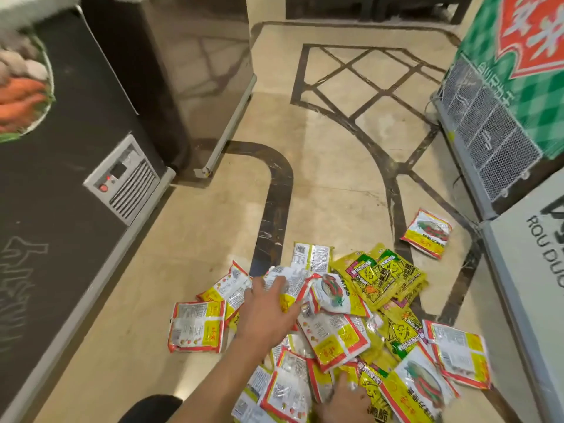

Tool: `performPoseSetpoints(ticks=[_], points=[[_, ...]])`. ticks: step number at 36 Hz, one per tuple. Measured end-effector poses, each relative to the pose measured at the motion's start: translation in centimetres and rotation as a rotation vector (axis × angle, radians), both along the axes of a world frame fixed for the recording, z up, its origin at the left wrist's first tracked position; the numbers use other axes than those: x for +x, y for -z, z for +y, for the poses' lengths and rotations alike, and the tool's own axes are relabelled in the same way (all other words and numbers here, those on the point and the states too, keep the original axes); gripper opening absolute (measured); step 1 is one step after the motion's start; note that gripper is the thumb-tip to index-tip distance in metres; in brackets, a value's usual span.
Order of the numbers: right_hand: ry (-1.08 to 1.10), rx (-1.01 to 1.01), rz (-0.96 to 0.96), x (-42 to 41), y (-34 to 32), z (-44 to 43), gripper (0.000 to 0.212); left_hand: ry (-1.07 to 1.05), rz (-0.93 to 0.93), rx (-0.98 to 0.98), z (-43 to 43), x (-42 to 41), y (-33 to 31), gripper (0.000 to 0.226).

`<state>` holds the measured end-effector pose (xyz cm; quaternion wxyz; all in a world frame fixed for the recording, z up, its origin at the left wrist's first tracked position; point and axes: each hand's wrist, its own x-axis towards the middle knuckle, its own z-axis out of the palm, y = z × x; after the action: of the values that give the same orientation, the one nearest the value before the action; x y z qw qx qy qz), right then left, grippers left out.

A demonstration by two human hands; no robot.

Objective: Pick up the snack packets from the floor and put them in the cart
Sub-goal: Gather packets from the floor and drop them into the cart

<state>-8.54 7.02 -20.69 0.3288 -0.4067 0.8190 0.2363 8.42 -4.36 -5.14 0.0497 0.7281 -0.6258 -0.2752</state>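
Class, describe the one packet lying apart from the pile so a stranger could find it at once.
Find the white cabinet at the right edge. On the floor beside its far corner lies a single red-edged packet. Unlike the heaped packets nearer the person, it touches no other.

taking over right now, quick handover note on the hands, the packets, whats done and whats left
Left hand: fingers curl onto a red-and-white packet at the top of the pile.
Right hand: low among the nearest packets; grip unclear.
Things: pile of snack packets on the floor; one stray packet lies apart, near the white freezer. The cart is not in view.
Done: nothing visibly carted.
Left: lift the whole pile and the stray packet into the cart.
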Motion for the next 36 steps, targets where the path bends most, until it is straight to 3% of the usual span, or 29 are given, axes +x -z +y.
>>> performPoseSetpoints(ticks=[5,9,12,25,29,36], points=[[-0.116,-0.075,-0.137,-2.5,-9.6,-2.8,0.076,-0.014,-0.010,0.006,-0.1,0.3,-6.5,0.056],[-0.132,-0.135,-0.183,-3.7,-18.9,-4.3,0.089,-0.005,-0.007,0.023,0.0,0.5,-15.0,0.055],[-0.144,-0.172,-0.212,-3.9,-28.7,-5.5,0.095,-0.002,-0.011,0.024,-0.1,0.6,-23.0,0.054],[-0.338,-0.453,-0.262,-1.6,-70.3,-8.3,0.084,0.042,0.043,-0.112,1.2,3.7,-57.2,0.057],[-0.360,-0.584,-0.282,-0.6,-79.1,-7.6,0.083,0.077,0.011,-0.150,2.3,5.9,-64.0,0.072],[-0.382,-0.704,-0.262,-0.7,-87.5,-6.1,0.082,0.072,-0.033,-0.250,4.7,8.8,-70.6,0.069]])
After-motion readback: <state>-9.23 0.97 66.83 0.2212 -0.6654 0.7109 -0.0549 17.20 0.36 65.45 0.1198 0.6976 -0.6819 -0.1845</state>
